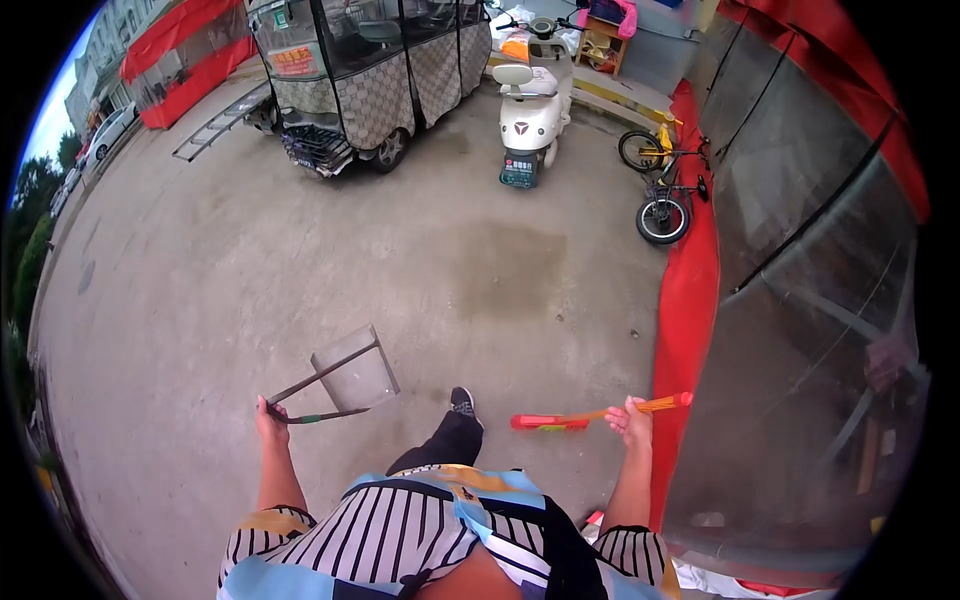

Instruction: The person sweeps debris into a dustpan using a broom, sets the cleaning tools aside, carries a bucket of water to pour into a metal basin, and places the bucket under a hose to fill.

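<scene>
My left hand [268,418] is closed around the handle end of a metal dustpan [362,380], which hangs out over the pavement on the left. Two dark bars run from the grip to its grey pan, the lower one partly green. On the right, my right hand [630,421] grips the orange stick of a broom [551,422]. Its red head, with some green along the lower edge, points inward to the left. One dark shoe [462,402] shows between the two tools.
A covered three-wheeler [370,110] and a white scooter [530,120] stand ahead. A small bicycle [662,215] lies by the red-edged clear plastic tent wall [800,250] on my right. A ladder [210,135] sticks out behind the three-wheeler. A damp patch [505,265] darkens the concrete.
</scene>
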Demonstrator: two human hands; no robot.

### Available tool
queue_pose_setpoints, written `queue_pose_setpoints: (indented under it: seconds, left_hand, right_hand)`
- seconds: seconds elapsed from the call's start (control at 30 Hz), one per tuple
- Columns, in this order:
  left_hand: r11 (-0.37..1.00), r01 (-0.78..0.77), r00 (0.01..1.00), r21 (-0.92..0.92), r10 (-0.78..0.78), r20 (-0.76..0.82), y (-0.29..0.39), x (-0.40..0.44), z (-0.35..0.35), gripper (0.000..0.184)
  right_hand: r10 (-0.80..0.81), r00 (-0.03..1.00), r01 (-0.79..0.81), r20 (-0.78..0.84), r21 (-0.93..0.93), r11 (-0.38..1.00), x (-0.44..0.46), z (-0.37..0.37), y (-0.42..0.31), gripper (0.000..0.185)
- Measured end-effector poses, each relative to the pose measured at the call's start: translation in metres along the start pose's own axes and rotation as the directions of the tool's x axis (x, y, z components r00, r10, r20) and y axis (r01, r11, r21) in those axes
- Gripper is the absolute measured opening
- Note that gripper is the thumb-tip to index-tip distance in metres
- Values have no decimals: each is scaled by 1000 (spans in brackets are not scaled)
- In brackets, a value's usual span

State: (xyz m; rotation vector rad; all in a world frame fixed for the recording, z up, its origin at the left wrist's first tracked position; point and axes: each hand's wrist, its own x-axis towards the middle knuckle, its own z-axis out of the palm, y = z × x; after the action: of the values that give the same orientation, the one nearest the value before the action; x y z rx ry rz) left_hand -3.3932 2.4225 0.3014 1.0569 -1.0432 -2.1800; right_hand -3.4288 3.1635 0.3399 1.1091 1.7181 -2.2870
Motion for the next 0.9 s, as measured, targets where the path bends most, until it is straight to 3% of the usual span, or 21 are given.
queue_pose_setpoints:
  seconds: [0.3, 0.4, 0.47, 0.6, 0.7, 0.8, 0.9]
  left_hand:
    - [987, 144, 974, 68, -129, -187, -103, 172, 229, 31]
    - [987, 142, 944, 76, -112, -311, -104, 202, 279, 29]
    - [990, 128, 931, 53, -101, -352, -97, 233, 311, 29]
    - [994, 87, 856, -66, -109, -505, -94, 237, 290, 30]
    - [989, -45, 738, -138, -60, -673, -72, 206, 275, 30]
    - [949, -208, 678, -238, -36, -734, -65, 186, 251, 28]
    - [897, -386, 559, -215, 42, -828, -75, 183, 237, 31]
  right_hand:
    - [-18, 991, 30, -132, 90, 995, 178, 102, -67, 15]
    - [-38, 999, 37, 4, 147, 988, 245, 146, -86, 16]
    - [10, 999, -9, -33, 30, 1000, 297, 181, -84, 17]
    - [97, 995, -95, -3, -206, 974, 437, 232, -70, 22]
    - [170, 972, -194, -164, -144, 970, 517, 310, -108, 24]
    - [279, 933, -339, -229, -290, 895, 592, 400, -151, 32]
    - [294, 952, -296, -82, -479, 826, 624, 520, -187, 37]
